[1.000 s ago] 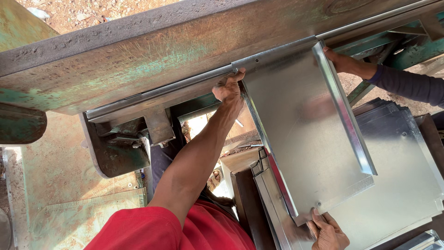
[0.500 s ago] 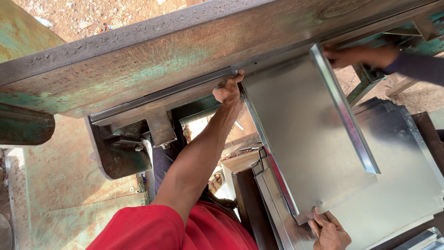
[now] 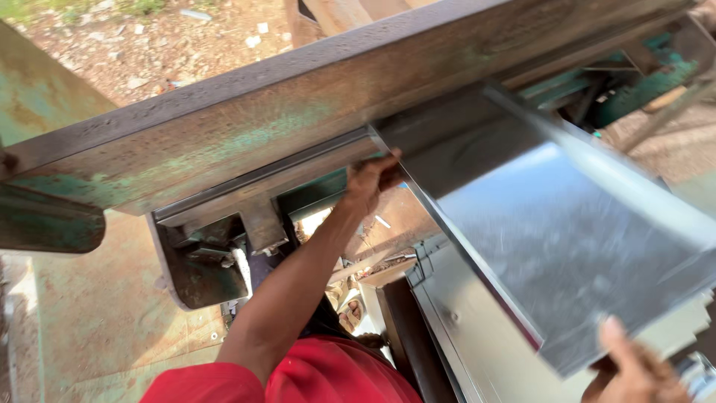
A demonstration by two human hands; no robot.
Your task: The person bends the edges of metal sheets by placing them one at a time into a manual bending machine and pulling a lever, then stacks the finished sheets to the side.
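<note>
My left hand [image 3: 371, 177] closed round far-left corner of galvanised sheet [image 3: 567, 246], pinning that edge under long rusty green press beam [image 3: 298, 112] so sheet stays square to it. My right hand [image 3: 634, 369] at sheet's near edge, thumb up over it, carrying weight; fingers beneath out of sight, so can't tell how tightly they close. Sheet tilted, raised flange along right side. Stack of flat sheets [image 3: 455, 328] below. Beam hides far edge; machine frame [image 3: 198, 272] crowds left forearm.
</note>
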